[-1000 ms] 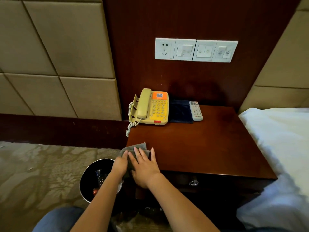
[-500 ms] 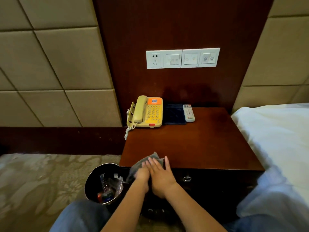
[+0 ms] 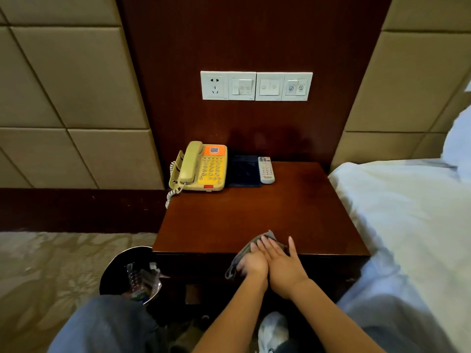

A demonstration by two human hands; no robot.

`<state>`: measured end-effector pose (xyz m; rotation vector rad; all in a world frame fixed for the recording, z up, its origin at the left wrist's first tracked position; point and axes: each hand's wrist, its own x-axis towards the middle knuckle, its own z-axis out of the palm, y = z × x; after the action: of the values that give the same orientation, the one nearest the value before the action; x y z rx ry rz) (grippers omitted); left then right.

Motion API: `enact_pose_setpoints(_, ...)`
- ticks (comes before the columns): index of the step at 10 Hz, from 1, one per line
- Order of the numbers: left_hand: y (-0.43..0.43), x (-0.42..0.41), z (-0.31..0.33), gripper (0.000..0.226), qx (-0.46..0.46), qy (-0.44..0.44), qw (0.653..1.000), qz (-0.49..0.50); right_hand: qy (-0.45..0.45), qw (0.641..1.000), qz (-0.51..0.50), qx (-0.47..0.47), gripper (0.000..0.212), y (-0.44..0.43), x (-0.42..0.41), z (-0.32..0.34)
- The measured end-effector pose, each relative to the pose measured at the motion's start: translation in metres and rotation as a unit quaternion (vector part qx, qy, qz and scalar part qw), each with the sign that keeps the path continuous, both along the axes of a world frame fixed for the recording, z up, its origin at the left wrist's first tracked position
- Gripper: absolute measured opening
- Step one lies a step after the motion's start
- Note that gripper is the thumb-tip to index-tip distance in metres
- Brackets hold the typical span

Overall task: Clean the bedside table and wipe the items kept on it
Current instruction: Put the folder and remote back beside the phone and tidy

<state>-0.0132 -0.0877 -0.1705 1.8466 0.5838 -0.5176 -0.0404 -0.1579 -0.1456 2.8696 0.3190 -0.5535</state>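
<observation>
**Presently: cloth at the front edge of the table**

Here we note the small grey cloth (image 3: 268, 237) lying at the front edge of the dark reddish-brown wooden bedside table (image 3: 254, 215), part on the top and part draped over the front. The right hand (image 3: 283, 266) lies flat on it with straight fingers, pressing and clasping nothing. The left hand (image 3: 253, 263) sits just beside it on the draped part. Its fingers are blurred, so we cannot tell whether they curl round the fabric or only press.

Handling, as we judge it: the cloth is light and limp and will bunch, so a flat palm suits the top and a pinch at a fold suits lifting. The yellow-and-cream corded telephone (image 3: 204, 169) looks rigid. Hold its body, since the handset rests loose. The white remote control (image 3: 265, 170) is light, and the dark blue flat pad (image 3: 243, 171) lies between the two.

The top is glossy and smooth. A black round waste bin (image 3: 112, 273) stands at the table's left, a white-sheeted bed (image 3: 395, 225) lies at its right, and a white switch plate (image 3: 256, 85) hangs above.
</observation>
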Motion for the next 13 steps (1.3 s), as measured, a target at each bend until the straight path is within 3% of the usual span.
enact_pose_setpoints(1,0.006,0.005,-0.011,0.135,-0.029,0.032,0.997,0.064,-0.013,1.0,0.018,-0.018,0.074,0.008,0.005,-0.005)
enact_pose_setpoints(2,0.022,0.015,-0.014,0.05,0.107,0.026,0.994,-0.024,-0.024,0.999,0.036,-0.029,0.074,0.022,0.01,-0.008)
enact_pose_setpoints(3,0.036,0.018,-0.016,0.067,0.183,-0.029,0.976,-0.111,-0.038,0.998,0.051,-0.023,0.073,0.037,0.015,-0.009)
enact_pose_setpoints(4,0.051,0.027,-0.04,0.067,0.138,-0.087,0.984,-0.07,-0.051,0.996,0.067,-0.017,0.071,0.052,0.02,-0.009)
enact_pose_setpoints(5,0.072,0.028,-0.034,0.043,-0.193,-0.006,0.957,0.216,-0.062,0.995,0.083,0.011,0.071,0.064,0.025,-0.011)
enact_pose_setpoints(6,0.099,0.023,-0.027,0.042,-0.274,-0.024,0.946,0.173,-0.068,0.991,0.096,0.062,0.064,0.077,0.03,-0.016)
enact_pose_setpoints(7,0.131,0.026,-0.031,0.052,-0.258,-0.001,0.948,0.187,-0.067,0.987,0.104,0.103,0.059,0.098,0.037,-0.02)
enact_pose_setpoints(9,0.197,0.03,-0.033,0.038,-0.311,-0.068,0.923,0.214,-0.054,0.976,0.147,0.153,0.054,0.146,0.062,-0.023)
enact_pose_setpoints(10,0.211,0.04,-0.038,0.032,-0.227,-0.087,0.934,0.262,-0.046,0.973,0.164,0.155,0.055,0.159,0.073,-0.022)
enact_pose_setpoints(11,0.232,0.056,-0.029,0.037,0.004,-0.142,0.981,0.13,-0.037,0.973,0.16,0.162,0.056,0.163,0.083,-0.021)
enact_pose_setpoints(12,0.242,0.081,-0.009,0.037,0.092,-0.129,0.987,-0.011,-0.022,0.975,0.132,0.174,0.056,0.171,0.099,-0.02)
enact_pose_setpoints(13,0.237,0.11,-0.001,0.038,0.138,-0.135,0.98,-0.047,-0.023,0.98,0.098,0.17,0.057,0.175,0.12,-0.022)
